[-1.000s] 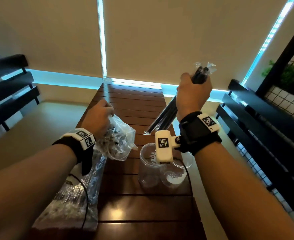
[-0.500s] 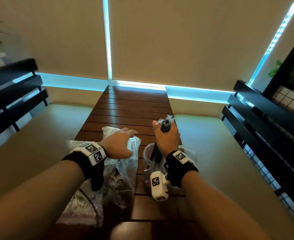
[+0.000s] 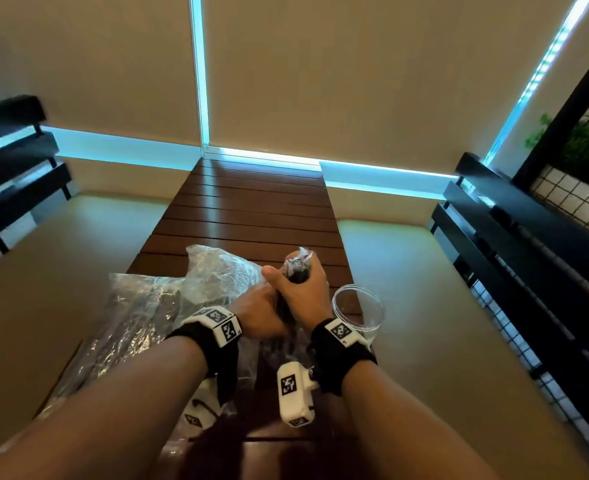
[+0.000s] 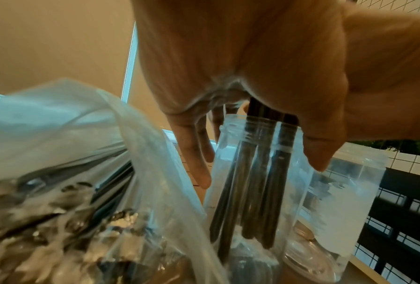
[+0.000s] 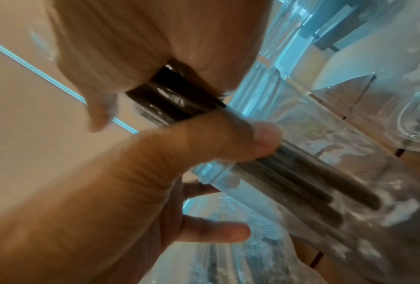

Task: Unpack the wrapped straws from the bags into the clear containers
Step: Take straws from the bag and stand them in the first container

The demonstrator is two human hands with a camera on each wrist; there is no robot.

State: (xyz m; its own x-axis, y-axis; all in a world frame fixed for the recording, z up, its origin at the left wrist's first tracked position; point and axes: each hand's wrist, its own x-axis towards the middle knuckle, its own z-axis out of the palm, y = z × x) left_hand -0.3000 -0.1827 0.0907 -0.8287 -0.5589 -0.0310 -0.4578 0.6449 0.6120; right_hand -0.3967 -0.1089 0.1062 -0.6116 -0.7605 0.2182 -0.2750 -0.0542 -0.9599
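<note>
My right hand grips a bundle of black wrapped straws near its top. The lower ends of the straws stand inside a clear container on the table, which both hands hide in the head view. My left hand holds that container near its rim, with the thumb on one side and the fingers on the other. A second clear container stands empty just to the right.
Two crinkled clear bags with more wrapped straws lie on the left half of the dark slatted wooden table. Cream benches flank the table. Black rails run along both sides, and a blind-covered window is behind.
My right hand has lowered the straw bundle from the air into the container. My left hand has left the bag and moved right onto the container.
</note>
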